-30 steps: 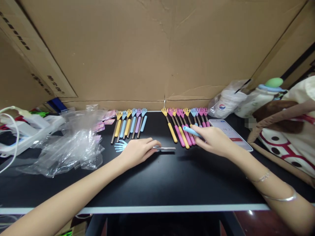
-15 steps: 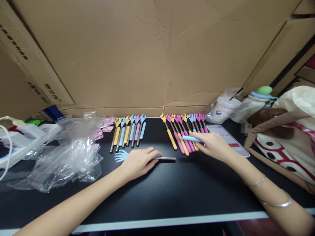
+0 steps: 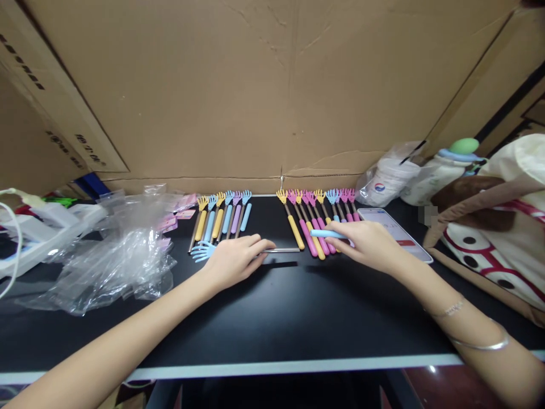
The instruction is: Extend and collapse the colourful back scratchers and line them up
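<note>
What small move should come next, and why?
Probably bring the blue handle in the right hand to the metal rod in the left hand: the rod's bare end points roughly toward it across a gap, and scratchers at right wear handles.

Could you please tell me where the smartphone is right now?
In the head view, the smartphone lies on the right side of the black table, just beyond the right hand, between the back scratchers and the bag.

Left hand: light-blue claw head, silver rod. Right hand: light-blue handle. Beyond left hand: yellow, blue, purple handles. Beyond right hand: mostly pink and yellow scratchers. Under both hands: black desk.
</note>
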